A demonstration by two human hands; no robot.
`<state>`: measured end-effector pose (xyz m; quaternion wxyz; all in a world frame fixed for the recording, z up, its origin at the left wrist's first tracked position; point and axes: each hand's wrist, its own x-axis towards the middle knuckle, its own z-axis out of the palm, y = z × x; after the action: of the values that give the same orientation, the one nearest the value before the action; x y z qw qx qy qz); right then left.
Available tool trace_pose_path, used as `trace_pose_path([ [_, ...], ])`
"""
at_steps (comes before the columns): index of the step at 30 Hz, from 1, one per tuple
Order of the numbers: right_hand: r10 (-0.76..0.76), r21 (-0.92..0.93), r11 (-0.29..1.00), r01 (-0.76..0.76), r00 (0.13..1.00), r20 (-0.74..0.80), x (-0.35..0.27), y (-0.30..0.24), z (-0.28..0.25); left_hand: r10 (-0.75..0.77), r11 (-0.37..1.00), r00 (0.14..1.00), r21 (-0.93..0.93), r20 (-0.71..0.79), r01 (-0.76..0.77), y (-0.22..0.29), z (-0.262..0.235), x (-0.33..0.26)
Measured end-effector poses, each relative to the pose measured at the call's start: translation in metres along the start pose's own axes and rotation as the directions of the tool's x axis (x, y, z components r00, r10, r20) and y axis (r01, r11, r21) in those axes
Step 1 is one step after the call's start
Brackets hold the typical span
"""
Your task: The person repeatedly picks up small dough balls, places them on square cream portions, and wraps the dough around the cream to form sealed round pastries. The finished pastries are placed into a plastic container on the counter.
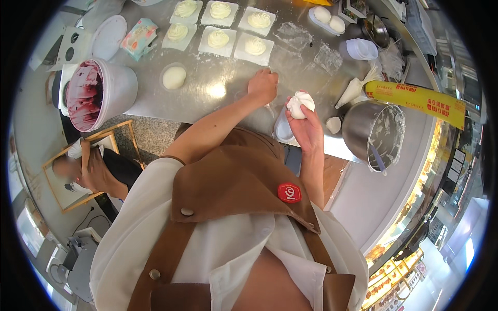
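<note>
My right hand (308,132) holds a soft white dough ball (301,105) in its fingers, above the near edge of the steel table. The ball's surface is creased and gathered, like a closed mochi. My left hand (263,86) rests on the tabletop, its fingers curled shut; what they may hold is hidden. Beyond it, several thin square wrappers lie in two rows, each topped with a piped cream swirl (255,46). A round white ball (174,77) sits in a clear cup to the left. Just under my right hand is a clear plastic tray (283,127).
At left stands a white bucket (120,87) smeared with dark red inside, near a tissue pack (140,39). On the right are a piping bag (355,91), a yellow wrap box (415,99) and a cream-streaked steel bowl (363,127). Two white balls fill a tray (327,19) at far right.
</note>
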<state>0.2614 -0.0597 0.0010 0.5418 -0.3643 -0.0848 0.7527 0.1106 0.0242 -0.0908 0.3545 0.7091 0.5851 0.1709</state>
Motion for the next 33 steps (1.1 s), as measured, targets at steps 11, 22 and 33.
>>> trace_pose_path([
  [11, 0.039, -0.111, 0.993, -0.036, 0.999, 0.023, 0.010, -0.001, 0.011, -0.084, 0.826, 0.994, -0.553, 0.066, 0.106, 0.009, -0.032, -0.030],
  [22, -0.123, -0.503, 0.859, 0.091, 0.992, -0.031, 0.008, 0.004, 0.023, 0.028, 0.432, 0.969, -0.877, 0.245, 0.209, 0.030, -0.045, -0.042],
  [33, -0.265, -0.827, 0.502, 0.252, 0.955, 0.130, 0.003, 0.013, 0.028, -0.222, 0.212, 0.827, -0.802, 0.517, 0.559, 0.047, -0.060, -0.051],
])
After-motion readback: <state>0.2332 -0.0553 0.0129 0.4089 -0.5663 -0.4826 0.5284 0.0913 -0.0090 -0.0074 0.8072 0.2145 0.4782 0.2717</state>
